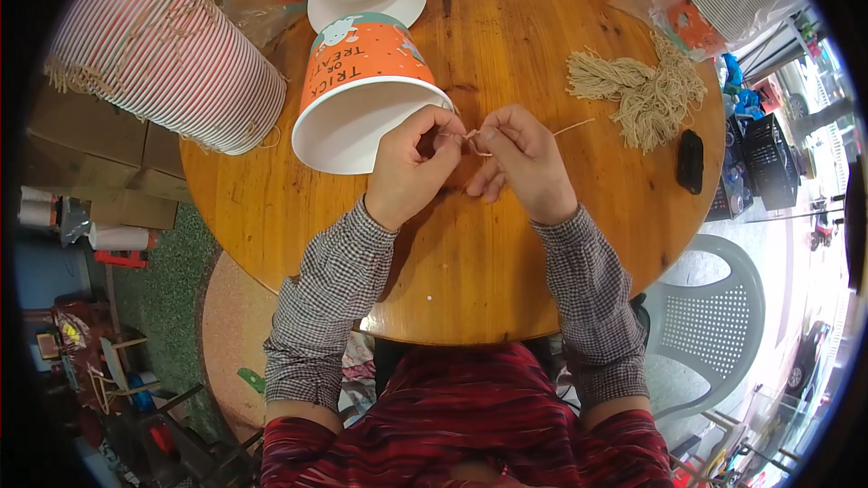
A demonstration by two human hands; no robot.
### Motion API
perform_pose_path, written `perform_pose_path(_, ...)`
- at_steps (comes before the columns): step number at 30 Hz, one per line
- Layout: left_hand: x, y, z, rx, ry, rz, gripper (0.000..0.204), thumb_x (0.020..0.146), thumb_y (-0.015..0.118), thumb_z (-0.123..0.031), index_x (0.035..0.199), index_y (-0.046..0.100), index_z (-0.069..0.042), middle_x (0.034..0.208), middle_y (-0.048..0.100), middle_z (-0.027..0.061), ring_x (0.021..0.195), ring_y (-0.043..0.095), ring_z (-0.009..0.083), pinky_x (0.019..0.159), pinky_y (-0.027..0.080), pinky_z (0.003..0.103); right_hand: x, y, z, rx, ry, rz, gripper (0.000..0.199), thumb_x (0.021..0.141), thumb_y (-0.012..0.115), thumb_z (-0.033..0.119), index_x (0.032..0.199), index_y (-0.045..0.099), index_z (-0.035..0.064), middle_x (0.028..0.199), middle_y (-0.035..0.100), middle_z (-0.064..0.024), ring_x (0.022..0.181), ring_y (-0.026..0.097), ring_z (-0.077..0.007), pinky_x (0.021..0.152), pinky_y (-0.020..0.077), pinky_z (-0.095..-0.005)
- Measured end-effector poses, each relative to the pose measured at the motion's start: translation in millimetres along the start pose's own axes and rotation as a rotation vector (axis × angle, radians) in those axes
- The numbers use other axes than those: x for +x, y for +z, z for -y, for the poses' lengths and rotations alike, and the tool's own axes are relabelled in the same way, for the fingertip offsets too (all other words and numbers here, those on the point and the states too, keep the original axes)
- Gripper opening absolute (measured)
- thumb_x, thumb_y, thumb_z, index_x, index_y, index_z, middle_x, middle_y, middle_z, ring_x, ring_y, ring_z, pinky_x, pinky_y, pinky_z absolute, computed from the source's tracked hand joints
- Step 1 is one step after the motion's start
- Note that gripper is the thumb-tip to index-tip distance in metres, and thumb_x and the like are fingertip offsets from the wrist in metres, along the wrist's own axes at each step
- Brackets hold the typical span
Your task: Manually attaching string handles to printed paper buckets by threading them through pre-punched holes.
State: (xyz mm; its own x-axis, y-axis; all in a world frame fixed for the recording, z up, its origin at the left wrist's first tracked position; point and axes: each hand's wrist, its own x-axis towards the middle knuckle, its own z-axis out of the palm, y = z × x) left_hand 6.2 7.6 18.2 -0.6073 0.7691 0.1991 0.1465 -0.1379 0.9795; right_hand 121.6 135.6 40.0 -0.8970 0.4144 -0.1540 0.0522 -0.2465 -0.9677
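Left hand (409, 163) and right hand (524, 161) pinch one beige string (479, 143) at frame centre — two orange paper buckets (362, 81) above, one string bundle (646, 90) upper right.

My own person, as seen from above. Sleeves: two, long, in a fine check of dark and pale threads, close-fitting, reaching to each wrist, slightly creased at the elbows. Over them: a garment striped in red and dark maroon, covering my upper arms and lap. My left hand (409, 165) and my right hand (524, 163): bare, no rings or gloves visible.
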Motion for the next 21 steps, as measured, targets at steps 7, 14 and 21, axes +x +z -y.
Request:
perform_pose_path(7, -0.4, 1.5, -3.4, 0.144, 0.003, -0.035, 0.006, 0.086, 0.060, 0.001, 0.092, 0.062, 0.001, 0.068, 0.052, -0.0055, 0.060, 0.044, 0.0005, 0.053, 0.039, 0.017, 2.5, -0.4, -4.9, -0.040, -0.018, -0.004, 0.015, 0.098, 0.049, 0.014, 0.100, 0.047, -0.0002, 0.082, 0.062, -0.0096, 0.059, 0.065, -0.0154, 0.046, 0.0489, -0.0231)
perform_pose_path(14, -0.2, 3.6, -2.8, 0.212, 0.043, -0.061, 0.004, 0.085, 0.063, 0.000, 0.089, 0.065, 0.001, 0.063, 0.045, -0.0073, 0.056, 0.037, 0.0006, 0.050, 0.032, 0.018, 2.4, 0.6, -7.1, -0.081, -0.056, -0.033, 0.011, 0.097, 0.050, 0.012, 0.098, 0.048, 0.0009, 0.078, 0.062, -0.0074, 0.058, 0.063, -0.0127, 0.047, 0.0475, -0.0218)
perform_pose_path(21, -0.8, 3.9, 7.2, 0.289, 0.030, -0.085, 0.004, 0.085, 0.065, 0.000, 0.089, 0.066, 0.001, 0.060, 0.046, -0.0061, 0.054, 0.037, 0.0010, 0.048, 0.032, 0.019, 2.6, 0.3, -11.6, -0.175, -0.138, -0.109, 0.008, 0.095, 0.050, 0.008, 0.093, 0.049, 0.0006, 0.074, 0.060, -0.0058, 0.058, 0.060, -0.0102, 0.051, 0.0470, -0.0220)
